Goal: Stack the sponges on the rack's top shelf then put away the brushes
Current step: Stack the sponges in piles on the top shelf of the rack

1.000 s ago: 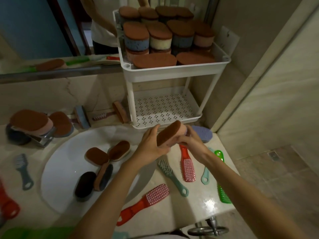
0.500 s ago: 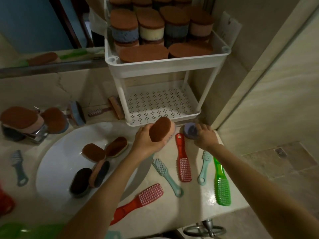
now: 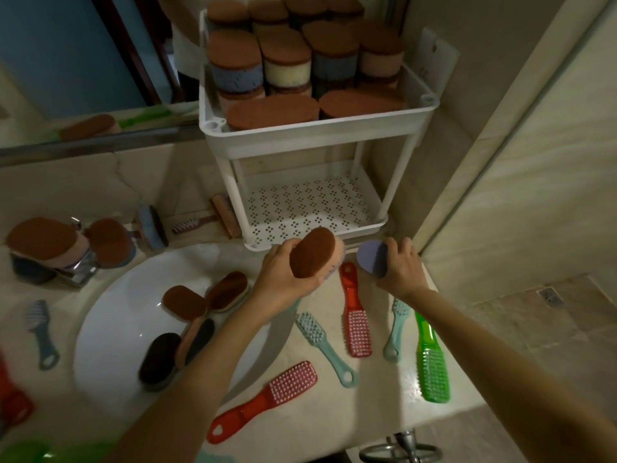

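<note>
1. Five brushes lie flat on the counter [image 3: 384, 392] right of the basin [image 3: 110, 329]. The green brush [image 3: 430, 365] has its bristle head toward the near edge.
2. Left hand [image 3: 280, 282] grips a brown-topped sponge [image 3: 312, 252], fingers curled round its lower end. Its long axis is tilted, upper end toward the rack [image 3: 317, 138].
3. Right hand [image 3: 400, 269] pinches a purple sponge [image 3: 372, 259] just beside the rack's foot, flat face turned left.
4. The rack's top shelf holds stacked sponges [image 3: 283, 65].

The counter [image 3: 377, 396] carries the rack [image 3: 300, 138] at upper centre, the sink [image 3: 110, 329] at left, and brushes [image 3: 357, 329] scattered lower right.
</note>
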